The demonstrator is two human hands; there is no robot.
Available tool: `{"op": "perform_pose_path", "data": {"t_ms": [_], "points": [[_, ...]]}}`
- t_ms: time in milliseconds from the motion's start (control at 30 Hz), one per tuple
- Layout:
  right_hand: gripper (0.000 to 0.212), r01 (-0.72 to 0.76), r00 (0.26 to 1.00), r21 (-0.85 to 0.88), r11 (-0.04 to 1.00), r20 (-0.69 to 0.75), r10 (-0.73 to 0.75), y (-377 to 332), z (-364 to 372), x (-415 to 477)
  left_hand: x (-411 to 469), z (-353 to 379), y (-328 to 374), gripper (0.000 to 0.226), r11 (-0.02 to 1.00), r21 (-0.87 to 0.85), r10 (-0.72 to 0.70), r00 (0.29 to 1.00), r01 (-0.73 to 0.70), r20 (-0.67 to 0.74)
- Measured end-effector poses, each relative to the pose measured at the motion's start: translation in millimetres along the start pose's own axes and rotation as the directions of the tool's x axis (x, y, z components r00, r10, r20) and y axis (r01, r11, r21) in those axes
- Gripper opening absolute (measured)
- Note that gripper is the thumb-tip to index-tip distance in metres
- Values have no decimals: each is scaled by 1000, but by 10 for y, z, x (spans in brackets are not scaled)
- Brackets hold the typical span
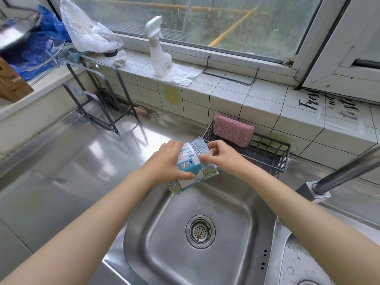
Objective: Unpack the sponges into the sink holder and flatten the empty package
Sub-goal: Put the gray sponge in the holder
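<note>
A pack of sponges [192, 164] with a white and teal paper sleeve is held above the far rim of the sink. My left hand [167, 161] grips the sleeve from the left side. My right hand [222, 155] pinches the silvery blue sponge [200, 148] that sticks out of the sleeve's far end. A black wire sink holder [267, 155] sits just right of my hands against the tiled ledge. One pink sponge [233, 129] leans upright in its back left part.
The steel sink [205, 223] with a drain lies below my arms. A faucet [337, 175] reaches in from the right. A grey metal rack [98, 95] stands on the counter at the left. A white spray bottle [159, 50] stands on the ledge.
</note>
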State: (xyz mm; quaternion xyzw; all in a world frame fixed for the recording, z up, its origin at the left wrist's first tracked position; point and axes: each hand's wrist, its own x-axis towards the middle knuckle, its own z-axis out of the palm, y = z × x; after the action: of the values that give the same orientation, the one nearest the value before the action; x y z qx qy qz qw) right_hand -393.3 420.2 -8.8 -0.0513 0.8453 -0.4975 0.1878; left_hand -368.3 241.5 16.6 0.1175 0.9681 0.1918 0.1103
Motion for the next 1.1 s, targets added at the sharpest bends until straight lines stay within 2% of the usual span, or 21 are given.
{"op": "perform_pose_path", "data": {"t_ms": [133,367,433,567,700,800,900,967,1100], "points": [[28,3,999,-7,1000,51,-3,-28,34,1,-29,18,-58,87,1000,-4,24,1000,-24,-4],[19,-9,1000,142,990,19,7,-13,-96,-6,-20,27,-138,82,999,-51,-16,1000,16,4],[22,-4,998,138,990,-56,12,-13,-218,12,-24,16,-181,83,997,-56,-44,999,45,9],[25,42,940,237,971,-338,42,2,-542,37,-45,6,-296,77,996,-26,-84,996,84,20],[37,100,852,-36,994,-513,-104,82,-673,17,-49,17,-317,76,996,-34,-86,996,86,23],[30,86,831,-160,983,-532,-159,200,-640,50,-43,38,-289,75,997,-36,-64,998,65,27],[23,58,821,-209,976,-546,-166,310,-588,113,-21,52,-282,75,997,-49,-57,998,58,33],[21,15,807,-224,975,-573,-144,352,-555,153,-6,61,-287,73,997,-53,-57,998,59,36],[25,-142,778,-372,917,-615,-129,402,-502,215,12,83,-293,72,996,-66,-58,997,60,43]]}}
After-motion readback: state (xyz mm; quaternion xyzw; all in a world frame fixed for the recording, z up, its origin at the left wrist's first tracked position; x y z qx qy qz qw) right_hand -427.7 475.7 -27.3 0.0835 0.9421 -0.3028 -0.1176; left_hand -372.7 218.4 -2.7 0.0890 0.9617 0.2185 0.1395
